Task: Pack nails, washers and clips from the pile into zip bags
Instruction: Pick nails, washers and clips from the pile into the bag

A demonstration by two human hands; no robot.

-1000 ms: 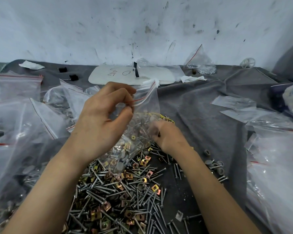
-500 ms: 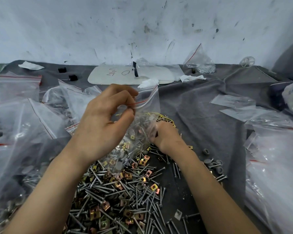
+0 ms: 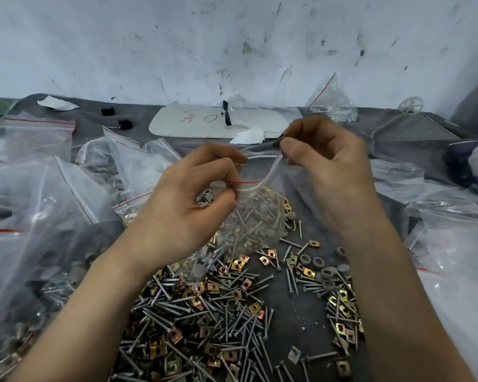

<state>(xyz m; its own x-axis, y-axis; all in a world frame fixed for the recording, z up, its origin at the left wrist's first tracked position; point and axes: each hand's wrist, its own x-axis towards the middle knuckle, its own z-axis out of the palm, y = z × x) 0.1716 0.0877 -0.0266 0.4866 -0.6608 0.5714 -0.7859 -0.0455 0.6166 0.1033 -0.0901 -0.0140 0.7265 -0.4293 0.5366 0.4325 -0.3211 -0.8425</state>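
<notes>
head view: the right grip (image 3: 324, 166), which a second ago was low at the pile (image 3: 204, 321) beside the bag, has risen to the mouth of the zip bag (image 3: 255, 216) and now pinches its right top corner. the left grip (image 3: 188, 208) pinches the left end of the red zip line, as before. the bag, already part-filled, hangs between the two hands just above the pile on the desk (image 3: 301, 315). judged from this, filling has ended and sealing is the step in hand. writing: a white board (image 3: 249, 122) at the back bears a hand-drawn "o" and a scribble that cannot be read; no brand shows.
</notes>
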